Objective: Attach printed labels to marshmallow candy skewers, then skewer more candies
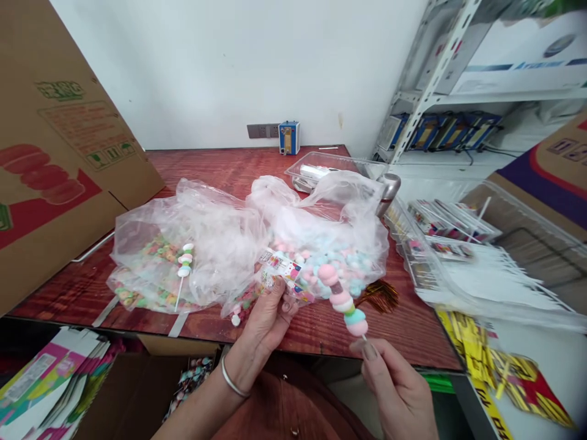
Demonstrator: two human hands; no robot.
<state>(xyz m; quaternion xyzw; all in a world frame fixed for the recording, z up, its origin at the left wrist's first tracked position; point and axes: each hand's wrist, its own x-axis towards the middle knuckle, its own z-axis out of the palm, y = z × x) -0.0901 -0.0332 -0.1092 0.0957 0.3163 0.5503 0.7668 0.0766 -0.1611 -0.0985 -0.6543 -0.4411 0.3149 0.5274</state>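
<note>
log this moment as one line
left hand: holds printed wrapper | right hand: holds candy skewer by stick | plastic bags: on table

Bright, even, cool light, source out of frame; wall (206,73) pale, whitish glare on plastic bags (220,244) mid-frame, dark under table (389,336) at lower left. Wide-angle distortion: carton (92,205) at left and shelf (504,96) upper right lean, stretched. Right edge soft, packet (284,267) print at centre blurry.
</note>
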